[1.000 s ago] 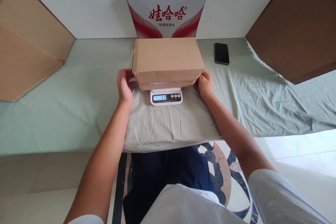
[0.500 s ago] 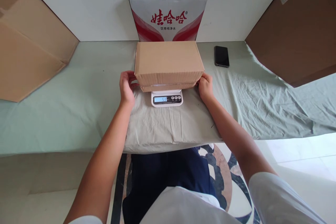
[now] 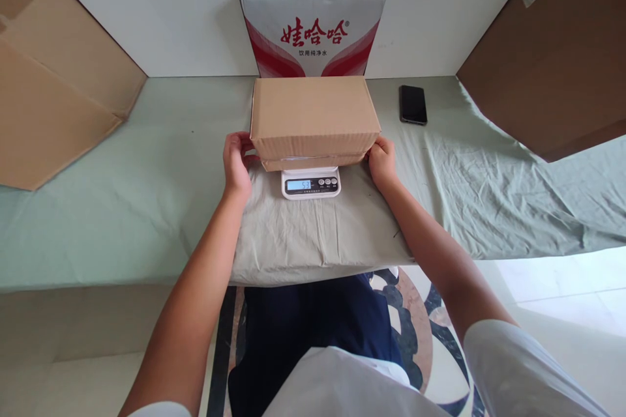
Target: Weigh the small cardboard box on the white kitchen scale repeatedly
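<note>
A brown cardboard box (image 3: 315, 107) rests on a small white digital scale (image 3: 312, 194), whose lit display seems to read 53. My left hand (image 3: 237, 159) is at the box's lower left side, its fingers curled against the cardboard and the fingertips partly hidden behind it. At the lower right corner, my right hand (image 3: 382, 159) has its fingers closed on the box's edge. Most of the scale lies hidden beneath the box; only its front with the display and buttons shows.
A black phone (image 3: 413, 105) lies on the green cloth (image 3: 161, 176) to the right. Behind stands a white and red carton (image 3: 313, 13). Large cardboard boxes flank the table, one at left (image 3: 59, 91) and one at right (image 3: 552, 71).
</note>
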The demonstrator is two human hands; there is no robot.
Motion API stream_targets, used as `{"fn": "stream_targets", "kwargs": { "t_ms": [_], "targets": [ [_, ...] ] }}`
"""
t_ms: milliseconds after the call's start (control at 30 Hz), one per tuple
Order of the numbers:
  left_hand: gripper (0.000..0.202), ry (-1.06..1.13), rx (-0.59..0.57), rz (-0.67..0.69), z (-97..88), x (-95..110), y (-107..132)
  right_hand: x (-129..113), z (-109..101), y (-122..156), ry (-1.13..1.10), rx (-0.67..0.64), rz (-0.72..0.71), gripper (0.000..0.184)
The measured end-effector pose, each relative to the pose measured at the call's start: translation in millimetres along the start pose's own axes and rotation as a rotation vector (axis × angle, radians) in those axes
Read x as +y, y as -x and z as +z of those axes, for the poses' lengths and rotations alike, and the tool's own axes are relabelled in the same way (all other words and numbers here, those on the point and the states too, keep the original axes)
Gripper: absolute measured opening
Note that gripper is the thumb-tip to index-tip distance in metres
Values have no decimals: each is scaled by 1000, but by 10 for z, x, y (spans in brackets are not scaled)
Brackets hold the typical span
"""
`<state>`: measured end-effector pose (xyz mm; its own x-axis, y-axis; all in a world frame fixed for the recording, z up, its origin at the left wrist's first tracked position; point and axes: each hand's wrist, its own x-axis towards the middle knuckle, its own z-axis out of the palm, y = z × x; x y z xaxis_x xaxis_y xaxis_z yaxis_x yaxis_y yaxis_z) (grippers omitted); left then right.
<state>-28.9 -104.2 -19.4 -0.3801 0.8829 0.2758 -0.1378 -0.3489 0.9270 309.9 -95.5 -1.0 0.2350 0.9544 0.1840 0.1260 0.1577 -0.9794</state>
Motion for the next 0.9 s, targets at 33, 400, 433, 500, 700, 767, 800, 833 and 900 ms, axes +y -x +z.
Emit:
{"fn": "stream_targets", "kwargs": {
  "t_ms": [33, 400, 433, 500, 700, 767, 800, 833, 900],
  "targets": [
    [69, -4, -2, 3, 1, 1, 3, -2, -1, 0, 2, 2, -3, 18],
    [73, -12, -1, -5, 15, 21, 7, 40, -7, -15, 20, 4, 10, 17],
    [73, -13, 0, -5, 14, 20, 7, 38, -6, -13, 22, 5, 11, 18],
    [73, -14, 0, -3, 11, 15, 6, 28, -6, -7, 27, 6, 12, 18],
    [73, -29, -17, 1, 3, -7, 2, 15, -3, 7, 29, 11, 1, 17],
    [72, -19, -8, -14, 6, -8, 1, 18, -2, 7, 22, 10, -2, 16],
    [72, -16, -6, -20, 8, -7, 0, 20, -3, 6, 21, 9, -3, 17],
    [72, -18, -8, -21, 9, -5, -1, 23, -4, 6, 22, 7, -2, 17],
    [73, -32, -22, -13, 12, -1, -3, 31, -6, 3, 28, 2, 4, 19]
  ]
}}
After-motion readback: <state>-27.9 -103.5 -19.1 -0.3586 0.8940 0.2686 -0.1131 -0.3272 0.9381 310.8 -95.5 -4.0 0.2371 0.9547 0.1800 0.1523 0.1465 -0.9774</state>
